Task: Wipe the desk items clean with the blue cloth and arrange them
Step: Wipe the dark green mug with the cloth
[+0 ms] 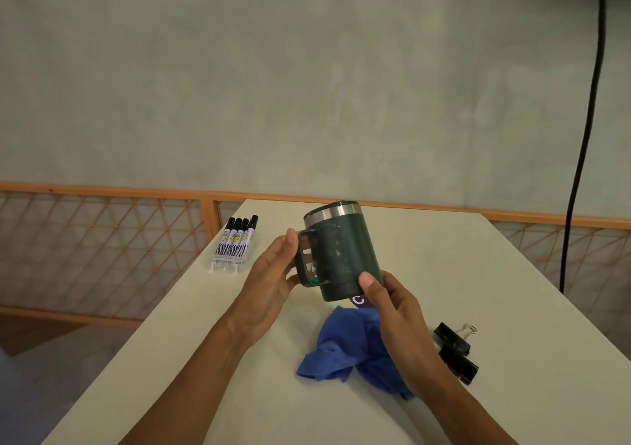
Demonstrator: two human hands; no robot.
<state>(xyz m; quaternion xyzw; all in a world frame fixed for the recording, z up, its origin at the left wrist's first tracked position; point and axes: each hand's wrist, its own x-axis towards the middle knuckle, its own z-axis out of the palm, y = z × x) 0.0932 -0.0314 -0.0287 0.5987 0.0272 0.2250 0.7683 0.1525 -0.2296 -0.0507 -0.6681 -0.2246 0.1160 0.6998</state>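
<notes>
Smudged mug [345,257] held up, seemingly unwiped
The left hand [273,274] grips its handle, right hand [392,304] pinches its base; blue cloth [345,342] beneath, unused.

The cloth [355,349] lies on the desk [478,274], markers [235,240] far left, clips [456,352] just right.

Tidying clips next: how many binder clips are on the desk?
2: one binder clip right of the blue cloth, another just nearer the person. Others could be hidden.
</notes>
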